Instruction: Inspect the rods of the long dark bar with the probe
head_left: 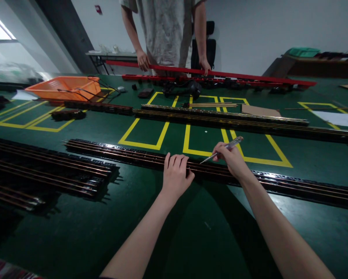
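A long black rail with copper strips (133,155) lies across the green table (139,232). My left hand (176,174) rests over the rail near its middle, its fingers wrapped over the far edge and the thumb on the near side. In my right hand (227,157) is a slim metallic screwdriver-like tool (234,143), held in a pinch and slanting down to the left. Its thin tip meets or nearly meets the rail just right of my left hand.
More strip-lined rails (46,166) lie at the left. Beyond the yellow tape are other long rails (220,119) and an orange tray (66,87). Across the table, a person (168,31) has both hands on a long red bar (228,73).
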Demonstrator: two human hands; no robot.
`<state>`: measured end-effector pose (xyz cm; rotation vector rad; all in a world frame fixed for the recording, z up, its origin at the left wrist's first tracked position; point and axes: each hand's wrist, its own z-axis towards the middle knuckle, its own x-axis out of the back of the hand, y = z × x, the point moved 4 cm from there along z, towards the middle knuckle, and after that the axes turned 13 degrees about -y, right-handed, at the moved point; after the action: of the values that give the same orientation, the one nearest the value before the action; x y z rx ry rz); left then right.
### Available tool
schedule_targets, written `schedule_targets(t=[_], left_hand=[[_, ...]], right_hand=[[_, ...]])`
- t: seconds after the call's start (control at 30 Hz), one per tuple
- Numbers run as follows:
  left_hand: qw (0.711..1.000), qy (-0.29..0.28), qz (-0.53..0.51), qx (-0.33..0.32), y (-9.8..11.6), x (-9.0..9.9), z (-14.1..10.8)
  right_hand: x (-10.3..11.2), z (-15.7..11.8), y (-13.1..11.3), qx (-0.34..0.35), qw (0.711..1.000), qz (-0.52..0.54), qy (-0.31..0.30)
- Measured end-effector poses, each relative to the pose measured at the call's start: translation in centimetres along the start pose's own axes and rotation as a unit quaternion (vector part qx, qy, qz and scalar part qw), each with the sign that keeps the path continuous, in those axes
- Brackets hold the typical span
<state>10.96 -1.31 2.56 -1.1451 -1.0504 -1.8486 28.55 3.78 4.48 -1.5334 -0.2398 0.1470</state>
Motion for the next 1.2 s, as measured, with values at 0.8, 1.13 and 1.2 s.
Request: schedule_targets(t=[0.8, 1.13, 1.2], left_hand=[[0.998, -0.035, -0.045, -0.033, -0.02, 0.05, 0.09], [0.999, -0.040, -0.020, -0.021, 0.14, -0.07, 0.30], [0.999, -0.042, -0.010, -0.015, 0.21, -0.20, 0.32]], right_hand=[[0.10, -0.12, 0.04, -0.001, 1.000, 0.020, 0.023], [0.40, -0.02, 0.35, -0.002, 0.999, 0.014, 0.038], [0.35, -0.05, 0.28, -0.002, 0.999, 0.012, 0.032]])
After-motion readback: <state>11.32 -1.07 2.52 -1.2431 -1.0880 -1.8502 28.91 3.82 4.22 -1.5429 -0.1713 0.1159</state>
